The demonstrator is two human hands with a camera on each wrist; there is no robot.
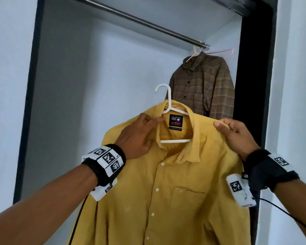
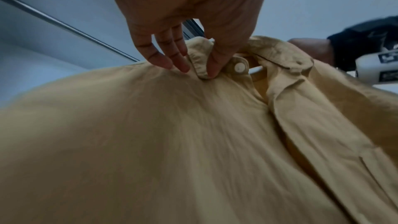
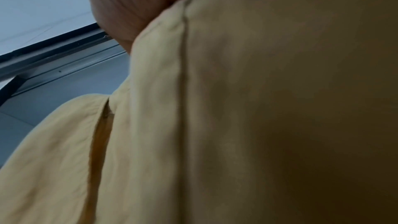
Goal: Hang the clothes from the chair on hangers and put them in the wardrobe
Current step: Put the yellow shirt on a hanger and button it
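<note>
1. A yellow shirt (image 1: pixel 166 183) is held up in front of the open wardrobe (image 1: pixel 251 85), below the rail (image 1: pixel 140 21) and not hooked on it.
2. A white hanger (image 1: pixel 168 103) sits inside the shirt; its hook stands free above the collar, and its lower bar shows across the open neck.
3. The left hand (image 1: pixel 140 135) rests on the shirt's left shoulder. In the left wrist view, its thumb and fingers (image 2: pixel 178 60) pinch the collar edge just beside the top button.
4. The right hand (image 1: pixel 235 133) grips the shirt's right shoulder, fingers curled with the thumb on top of the cloth. The right wrist view shows only cloth and part of the palm.
5. A brown checked shirt (image 1: pixel 203 85) hangs on a pink hanger (image 1: pixel 198 52) at the right end of the rail, behind the yellow shirt.
</note>
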